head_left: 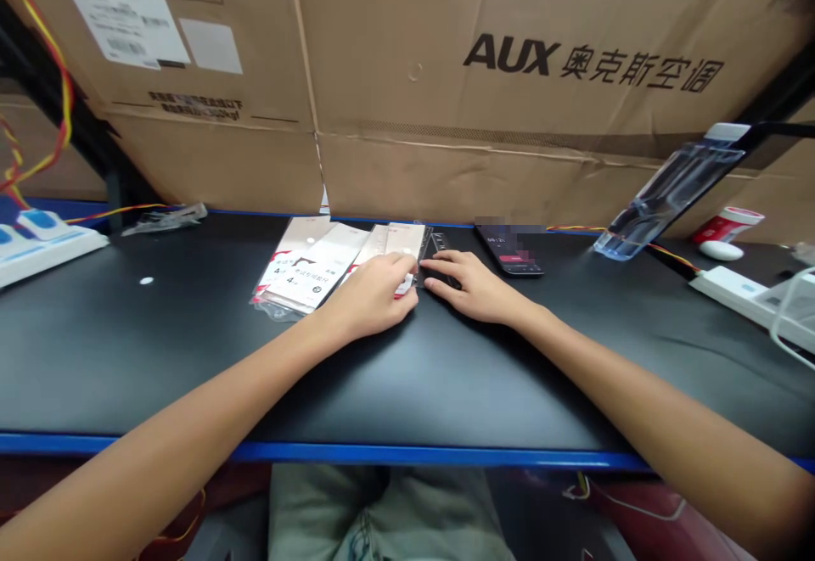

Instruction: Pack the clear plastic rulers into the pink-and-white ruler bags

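Before you runs a black counter (191,357) with a blue front edge (446,455). From your eleven to one o'clock, a brown cardboard panel (395,60) printed "AUX" walls off the far side. Dark metal posts slant up at ten o'clock (117,192) and two o'clock (773,103). Soft, pale light glosses the counter's middle, and dark red surfaces show below its edge at seven and five o'clock

Flat printed packets (311,272) and a see-through piece (435,243).
White and red, the packets overlap on a black tabletop (191,349); the piece, partly hidden, lies at their right.
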The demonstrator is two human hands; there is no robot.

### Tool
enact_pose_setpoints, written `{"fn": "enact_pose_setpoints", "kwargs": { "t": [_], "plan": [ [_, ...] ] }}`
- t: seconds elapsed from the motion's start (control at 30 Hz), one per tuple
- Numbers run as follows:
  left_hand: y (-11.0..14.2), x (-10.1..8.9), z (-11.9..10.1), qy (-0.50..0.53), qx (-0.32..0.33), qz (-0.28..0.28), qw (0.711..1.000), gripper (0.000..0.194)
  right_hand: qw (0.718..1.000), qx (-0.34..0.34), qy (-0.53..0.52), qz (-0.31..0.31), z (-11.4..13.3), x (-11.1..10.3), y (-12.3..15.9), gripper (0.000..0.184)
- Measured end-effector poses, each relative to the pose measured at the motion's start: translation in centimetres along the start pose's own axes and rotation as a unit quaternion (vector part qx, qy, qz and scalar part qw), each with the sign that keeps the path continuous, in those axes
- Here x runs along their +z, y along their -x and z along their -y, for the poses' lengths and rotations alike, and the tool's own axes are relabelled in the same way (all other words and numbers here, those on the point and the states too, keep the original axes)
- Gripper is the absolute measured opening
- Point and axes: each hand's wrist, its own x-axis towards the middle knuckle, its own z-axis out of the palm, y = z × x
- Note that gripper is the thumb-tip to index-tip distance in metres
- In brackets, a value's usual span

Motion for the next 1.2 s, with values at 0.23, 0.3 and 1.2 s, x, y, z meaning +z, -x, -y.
{"fn": "enact_pose_setpoints", "kwargs": {
  "t": [0.23, 0.3, 1.2],
  "plan": [
    [-0.4, -0.7, 0.3, 0.005, -0.027, -0.061, 0.998, 0.023, 1.0, -0.006, 0.011, -0.005, 0.8, -0.6, 0.0, 0.038],
    [-0.4, -0.7, 0.3, 0.012, -0.025, -0.061, 0.998, 0.022, 1.0, 0.003, 0.009, -0.016, 1.0, -0.6, 0.1, 0.038],
    [-1.0, 0.8, -0.2, 0.021, -0.112, 0.044, 0.992, 0.032, 0.994, 0.09, 0.022, -0.061, 0.4, -1.1, -0.5, 0.025]
  ]
}}
